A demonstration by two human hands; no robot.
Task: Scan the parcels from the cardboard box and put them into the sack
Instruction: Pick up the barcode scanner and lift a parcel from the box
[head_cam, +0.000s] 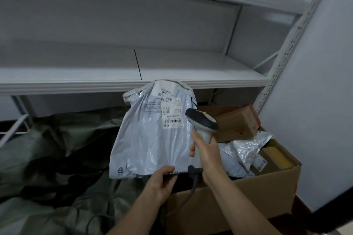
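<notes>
Pinched only at its lower edge by the left hand [160, 183], the grey poly mailer [150, 139], upright above the sack [57, 149], may flop, hiding its barcode [172, 121] from the scanner [202, 120] gripped in the right hand [207, 150].

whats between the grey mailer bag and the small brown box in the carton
In the head view, the barcode scanner, gripped by the right hand, sits between the grey mailer bag and the small brown box.

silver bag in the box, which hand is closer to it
Right. The right hand grips the scanner just left of the silver bag; the left hand holds the grey parcel by its bottom edge, further left.
</notes>
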